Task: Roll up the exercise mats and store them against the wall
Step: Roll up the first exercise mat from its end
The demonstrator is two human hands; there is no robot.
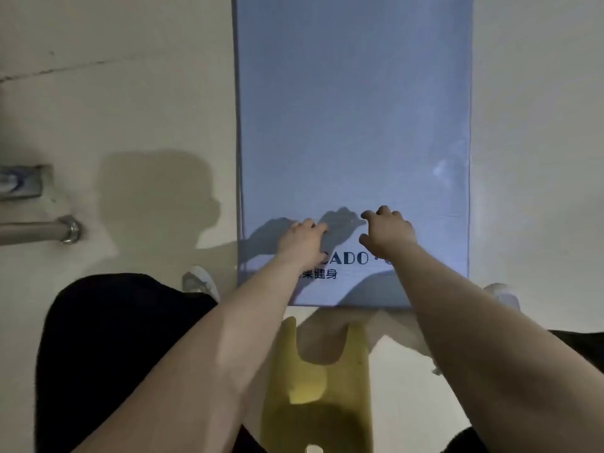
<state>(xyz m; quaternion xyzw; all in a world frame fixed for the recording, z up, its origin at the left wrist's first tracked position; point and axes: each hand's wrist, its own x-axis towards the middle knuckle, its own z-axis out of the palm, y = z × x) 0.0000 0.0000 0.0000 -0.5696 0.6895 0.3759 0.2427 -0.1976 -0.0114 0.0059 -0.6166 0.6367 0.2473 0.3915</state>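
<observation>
A pale blue exercise mat [354, 125] lies flat on the light floor, running away from me, with dark printed lettering near its near end. Both my hands rest on top of the mat close to that near end. My left hand [302, 238] lies palm down with fingers curled, partly covering the lettering. My right hand [387, 230] sits just to its right, fingers bent and pressing on the surface. Neither hand has hold of the mat's edge. The near edge of the mat lies flat just beyond my knees.
A yellow-green garment [318, 384] hangs below my chest. My dark-clothed legs [108, 354] and white shoes [199, 282] flank the mat's near end. A metal bar with a floor flange [68, 228] and a metal plate [19, 181] sit at the left.
</observation>
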